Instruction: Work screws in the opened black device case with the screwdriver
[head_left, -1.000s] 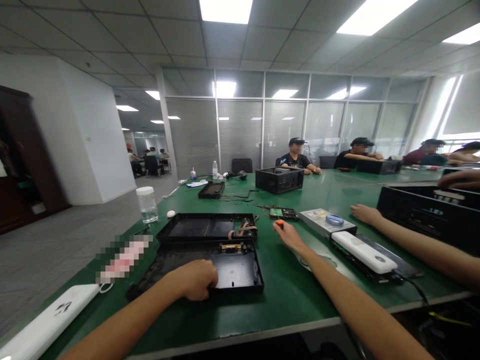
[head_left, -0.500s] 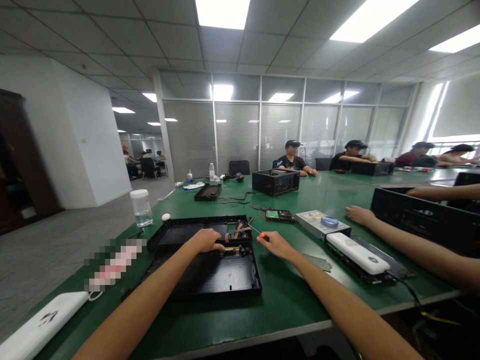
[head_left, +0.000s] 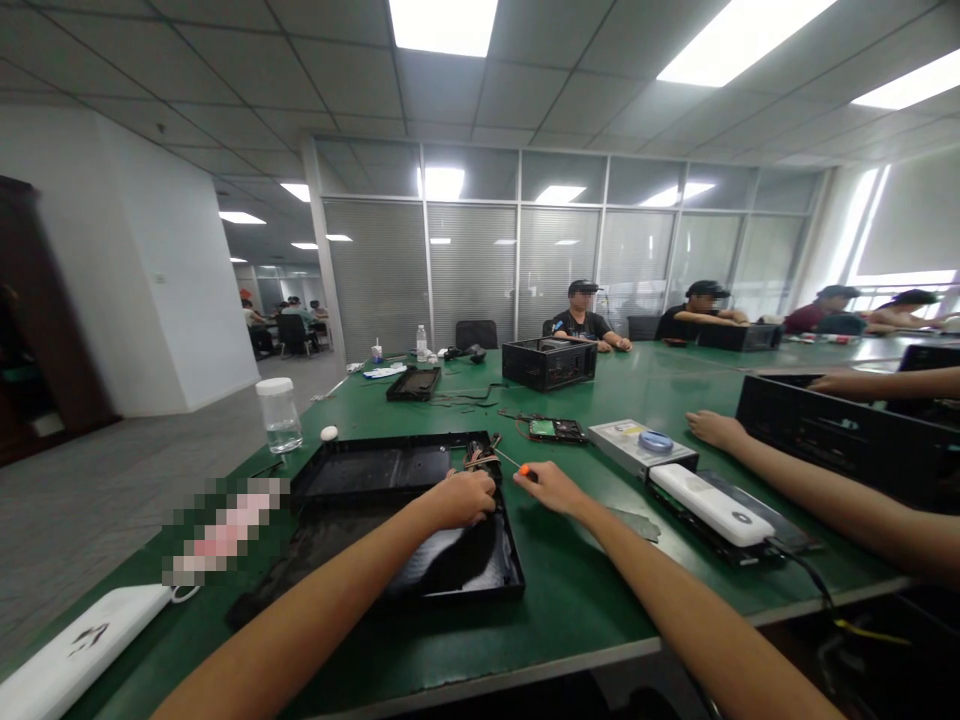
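Black casing (head_left: 360, 465), left hand (head_left: 463, 497) near its right edge, hold unclear; right hand (head_left: 553, 489) gripping screwdriver (head_left: 526, 471), green table (head_left: 574, 605) showing alongside

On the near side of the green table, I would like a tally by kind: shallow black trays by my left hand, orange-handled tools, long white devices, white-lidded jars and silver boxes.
Shallow black trays: 2
Orange-handled tool: 1
Long white devices: 2
White-lidded jar: 1
Silver box: 1
Total: 7
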